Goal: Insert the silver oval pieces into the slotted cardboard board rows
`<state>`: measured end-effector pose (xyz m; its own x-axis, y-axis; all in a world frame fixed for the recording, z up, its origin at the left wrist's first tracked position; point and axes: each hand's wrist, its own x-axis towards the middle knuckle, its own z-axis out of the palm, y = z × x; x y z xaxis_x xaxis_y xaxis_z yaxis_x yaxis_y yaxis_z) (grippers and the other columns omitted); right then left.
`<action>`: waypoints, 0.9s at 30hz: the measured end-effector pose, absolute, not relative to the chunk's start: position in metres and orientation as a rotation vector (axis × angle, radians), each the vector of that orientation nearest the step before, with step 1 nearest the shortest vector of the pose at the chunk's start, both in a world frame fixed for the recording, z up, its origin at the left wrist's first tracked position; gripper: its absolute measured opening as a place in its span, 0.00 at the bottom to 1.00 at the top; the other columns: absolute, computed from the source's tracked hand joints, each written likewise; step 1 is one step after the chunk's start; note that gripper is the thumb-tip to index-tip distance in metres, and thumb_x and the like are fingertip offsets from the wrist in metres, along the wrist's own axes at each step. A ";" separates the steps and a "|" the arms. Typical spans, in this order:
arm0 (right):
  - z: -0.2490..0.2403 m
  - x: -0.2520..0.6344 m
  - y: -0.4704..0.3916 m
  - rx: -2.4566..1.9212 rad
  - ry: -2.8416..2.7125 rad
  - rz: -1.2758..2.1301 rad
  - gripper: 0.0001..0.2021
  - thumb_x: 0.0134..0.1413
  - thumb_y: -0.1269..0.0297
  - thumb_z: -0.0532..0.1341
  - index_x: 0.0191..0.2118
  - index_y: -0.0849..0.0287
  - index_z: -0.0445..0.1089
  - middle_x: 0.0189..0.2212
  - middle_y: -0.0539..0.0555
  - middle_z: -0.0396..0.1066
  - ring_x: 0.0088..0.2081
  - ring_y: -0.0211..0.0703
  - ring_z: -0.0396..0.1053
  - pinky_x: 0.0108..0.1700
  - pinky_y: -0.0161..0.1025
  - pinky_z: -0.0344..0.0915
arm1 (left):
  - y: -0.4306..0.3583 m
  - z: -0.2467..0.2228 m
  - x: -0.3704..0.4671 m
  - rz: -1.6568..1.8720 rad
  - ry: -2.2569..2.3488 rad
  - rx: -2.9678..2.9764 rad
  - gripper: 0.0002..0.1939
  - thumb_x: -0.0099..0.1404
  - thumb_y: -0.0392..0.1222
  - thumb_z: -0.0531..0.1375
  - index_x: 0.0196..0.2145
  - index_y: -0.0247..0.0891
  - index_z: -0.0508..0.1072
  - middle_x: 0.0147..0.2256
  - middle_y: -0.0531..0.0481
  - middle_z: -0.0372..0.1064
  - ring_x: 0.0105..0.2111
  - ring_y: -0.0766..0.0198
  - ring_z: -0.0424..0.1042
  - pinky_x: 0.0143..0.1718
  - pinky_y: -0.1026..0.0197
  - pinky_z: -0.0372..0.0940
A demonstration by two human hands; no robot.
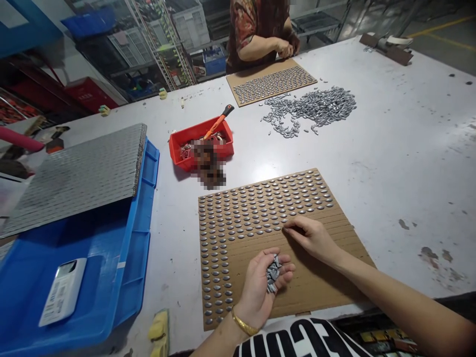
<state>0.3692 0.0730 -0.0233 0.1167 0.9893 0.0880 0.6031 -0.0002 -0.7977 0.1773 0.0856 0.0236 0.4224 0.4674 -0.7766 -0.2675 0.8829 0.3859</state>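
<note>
A brown cardboard sheet [260, 258] lies before me, with rows of small grey, pointed-oval pieces [256, 208] across its far part and down its left side. My left hand [256, 282] is cupped palm up over the sheet, its fingers curled around a heap of the same grey pieces [273, 274]. Thumb and fingertips of my right hand [312, 239] are pinched together at the near end of the rows, on a grey oval piece that the fingers partly cover. Bare ridged cardboard shows under and around both hands.
A red tray [180, 139] holds small parts and an orange-handled tool [219, 121]. Loose grey pieces [327, 105] are piled farther back. Across the table a person [260, 39] stands at another filled board [273, 84]. On the left is a blue crate [130, 267] with a stacked grey sheet [85, 173].
</note>
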 end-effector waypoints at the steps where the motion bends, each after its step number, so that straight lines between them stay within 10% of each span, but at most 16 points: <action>1: -0.024 0.369 0.074 -1.705 -1.603 0.664 0.06 0.60 0.65 0.56 0.37 0.56 0.70 0.32 0.53 0.72 0.35 0.43 0.69 0.38 0.39 0.65 | 0.085 0.024 0.177 0.463 1.036 0.214 0.11 0.62 0.39 0.58 0.42 0.32 0.67 0.36 0.39 0.74 0.33 0.59 0.76 0.33 0.62 0.70; 27: -0.017 0.370 0.076 -1.834 -2.049 0.345 0.10 0.63 0.70 0.50 0.36 0.59 0.69 0.32 0.55 0.66 0.31 0.39 0.65 0.32 0.33 0.59 | 0.081 0.019 0.170 0.481 1.043 0.342 0.15 0.55 0.39 0.66 0.39 0.31 0.73 0.29 0.47 0.70 0.25 0.70 0.68 0.26 0.68 0.65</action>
<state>0.3700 0.0761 -0.0169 -0.0859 0.9904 0.1083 0.9003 0.1237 -0.4174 0.1705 0.0806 0.0192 0.4160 0.5316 -0.7378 -0.2158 0.8459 0.4878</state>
